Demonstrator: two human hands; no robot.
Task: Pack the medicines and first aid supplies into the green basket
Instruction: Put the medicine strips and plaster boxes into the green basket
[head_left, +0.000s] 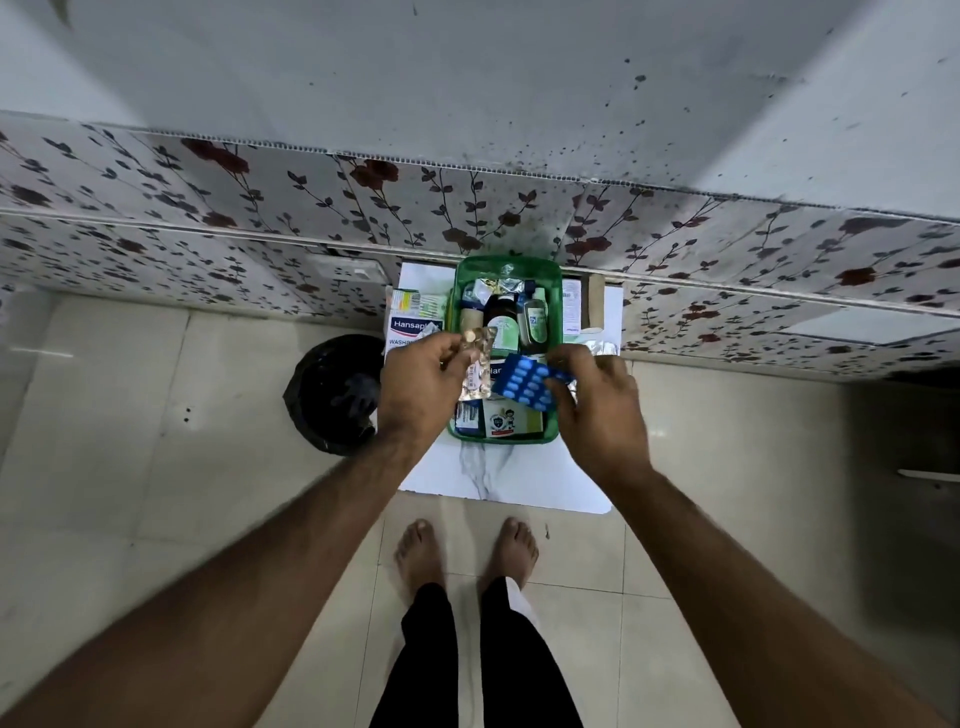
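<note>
1. While both hands hover over the green basket (556, 332), each one grips a strip of tablets.
2. Left hand (421, 384) is closed on a silver blister strip (475, 369), pinched at its upper edge, the strip hanging down beside the fingers.
3. Right hand (597, 400) is clamped on a blue blister strip (524, 382), thumb on top, the strip tilted and pointing across toward the left hand.
4. The two strips sit just beside each other in the gap between the hands, right above the near half of the basket; whether they touch cannot be told.
5. Beyond the hands, the basket's far half shows a dark brown bottle (500, 312) and a green-labelled bottle (535, 322) standing close together, with foil strips tucked behind them.
6. Under the hands, small boxes (501, 418) fill the near end of the basket.
7. Past the left hand, outside the basket, a Hansaplast box (410, 327) lies on the white surface (519, 478).
8. Past the right hand, a white carton (571, 306) stands just beside the basket wall, and a foil strip (602, 347) lies near the fingertips.
9. Out to the left of the left hand, a black bin (332, 395) sits on the floor.
10. Below the arms, the person's bare feet (421, 556) stand on pale floor tiles.
</note>
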